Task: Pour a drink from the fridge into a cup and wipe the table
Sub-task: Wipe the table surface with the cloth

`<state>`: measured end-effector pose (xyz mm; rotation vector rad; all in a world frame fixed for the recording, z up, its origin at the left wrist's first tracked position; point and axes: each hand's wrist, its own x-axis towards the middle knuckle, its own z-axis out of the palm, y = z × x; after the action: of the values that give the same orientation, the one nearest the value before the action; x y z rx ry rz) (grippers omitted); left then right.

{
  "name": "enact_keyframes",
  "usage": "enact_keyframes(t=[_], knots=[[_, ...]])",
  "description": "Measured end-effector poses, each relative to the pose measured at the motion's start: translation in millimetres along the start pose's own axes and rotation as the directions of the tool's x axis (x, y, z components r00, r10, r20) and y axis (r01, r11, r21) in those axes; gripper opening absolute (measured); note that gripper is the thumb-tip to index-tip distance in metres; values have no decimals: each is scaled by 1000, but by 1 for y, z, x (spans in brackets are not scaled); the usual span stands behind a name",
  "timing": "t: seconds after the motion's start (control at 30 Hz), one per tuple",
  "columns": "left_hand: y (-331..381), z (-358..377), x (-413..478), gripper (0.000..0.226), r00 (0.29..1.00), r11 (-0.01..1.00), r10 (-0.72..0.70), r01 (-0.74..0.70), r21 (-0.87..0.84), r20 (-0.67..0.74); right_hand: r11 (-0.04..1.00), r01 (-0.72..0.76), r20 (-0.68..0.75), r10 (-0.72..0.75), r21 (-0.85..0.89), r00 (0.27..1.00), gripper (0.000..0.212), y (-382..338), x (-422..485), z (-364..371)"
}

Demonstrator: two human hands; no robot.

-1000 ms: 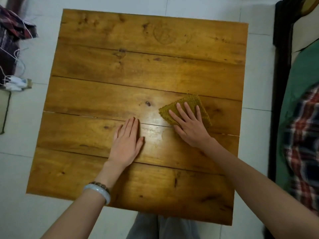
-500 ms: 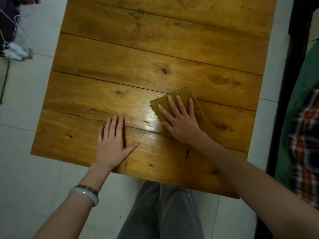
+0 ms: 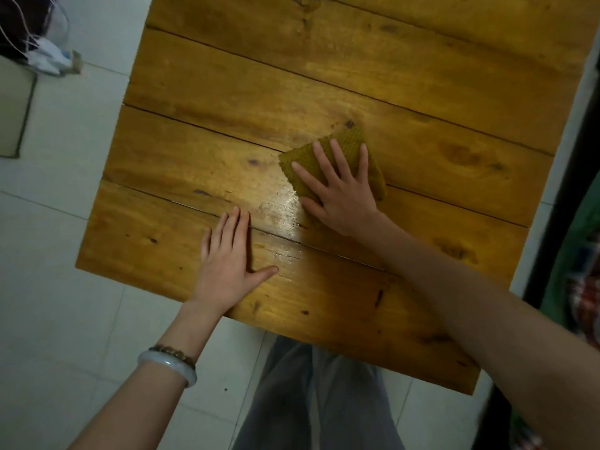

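While the head camera looks straight down, the wooden bench (image 3: 324, 76) fills most of the frame, its planks running across with dark seams between them. Right hand (image 3: 341, 193) is pressed flat on the cloth (image 3: 354, 147), fingers (image 3: 337, 157) spread wide, palm down, not curled around anything. That cloth (a mustard-yellow, waffle-textured square) lies on the bench right of centre, its far corner poking out beyond the fingertips and its right edge showing past the little finger. Just left of the cloth there's a glossy patch (image 3: 285, 209) catching the light on the wood. Left hand (image 3: 227, 267) is flat on the bench too, nearer the front edge, open, fingers together and thumb angled out toward the right, empty and well clear of the cloth. On the left wrist sit a pale bangle (image 3: 168, 368) and a beaded bracelet (image 3: 172, 352), side by side. Below the bench edge, grey trousers (image 3: 318, 401) show over the pale tiled floor (image 3: 48, 287). Top left, a tangle of white cords (image 3: 45, 56) lies on the floor. Far right, green and plaid fabric (image 3: 581, 287), blurred.
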<state>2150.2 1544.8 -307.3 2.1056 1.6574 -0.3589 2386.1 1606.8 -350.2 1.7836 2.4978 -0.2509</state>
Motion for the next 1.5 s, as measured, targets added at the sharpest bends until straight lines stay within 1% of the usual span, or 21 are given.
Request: enact_keyframes(t=[0.13, 0.3, 0.47, 0.7, 0.77, 0.87, 1.03, 1.17, 1.3, 1.4, 1.5], knots=[[-16, -2, -11, 114, 999, 1000, -27, 27, -12, -32, 1000, -13, 22, 13, -17, 1000, 61, -6, 16, 0], [-28, 0, -32, 119, 997, 996, -82, 82, -33, 10, 1000, -12, 47, 13, -18, 999, 62, -8, 10, 0], [-30, 6, -45, 125, 996, 996, -83, 83, -16, 42, 994, 101, 88, -98, -33, 991, 62, -30, -29, 8], [-30, 11, -52, 124, 997, 996, -78, 77, -38, -5, 976, 217, 140, -219, 27, 966, 62, -71, -89, 17], [-31, 13, -52, 124, 997, 996, -73, 72, -46, -20, 969, 247, 138, -248, 23, 959, 62, -76, -95, 20], [-32, 15, -53, 125, 997, 996, -66, 63, -68, -42, 957, 290, 160, -287, 2, 944, 62, -79, -79, 15], [-33, 17, -53, 125, 996, 995, -72, 68, -67, -47, 965, 260, 138, -254, -23, 957, 61, -100, -25, 5], [-32, 14, -51, 124, 997, 996, -69, 67, -60, -42, 966, 251, 141, -240, -67, 960, 62, -105, -9, 2], [-30, 13, -53, 123, 997, 996, -75, 75, -42, -9, 970, 238, 142, -229, -51, 963, 61, -101, -24, 2], [-29, 15, -53, 123, 996, 995, -88, 89, -40, 12, 968, 245, 155, -234, -52, 960, 60, -79, -60, 9], [-27, 17, -52, 118, 996, 996, -91, 91, -17, -2, 976, 212, 167, -200, -54, 965, 61, -63, -97, 11]])
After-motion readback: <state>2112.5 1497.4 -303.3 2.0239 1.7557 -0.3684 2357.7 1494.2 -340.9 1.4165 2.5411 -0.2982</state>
